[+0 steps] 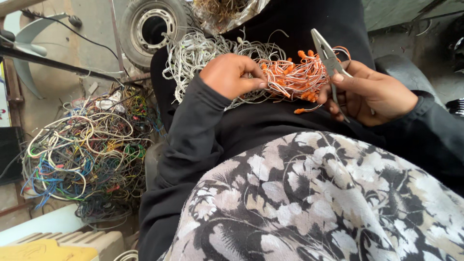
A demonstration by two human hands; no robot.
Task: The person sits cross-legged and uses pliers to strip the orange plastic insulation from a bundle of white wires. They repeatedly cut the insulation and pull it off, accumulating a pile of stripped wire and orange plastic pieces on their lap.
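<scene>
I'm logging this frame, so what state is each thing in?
Left hand: fingers pinching orange wires.
Right hand: holding pliers.
Pliers: tips up, jaws shut.
Orange-and-white wire bundle: tangled on lap.
Coloured wire heap: tangled on ground.
Tyre: lying behind.

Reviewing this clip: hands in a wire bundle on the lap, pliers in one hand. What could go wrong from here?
1. The pliers point up, tips close to the left hand pinching the orange wires; a slip could nick fingers.
2. The right hand holds the pliers loosely while also supporting wires, so they could drop.
3. The white wires are tangled with the orange ones; pulling may snag or tighten knots.
</scene>
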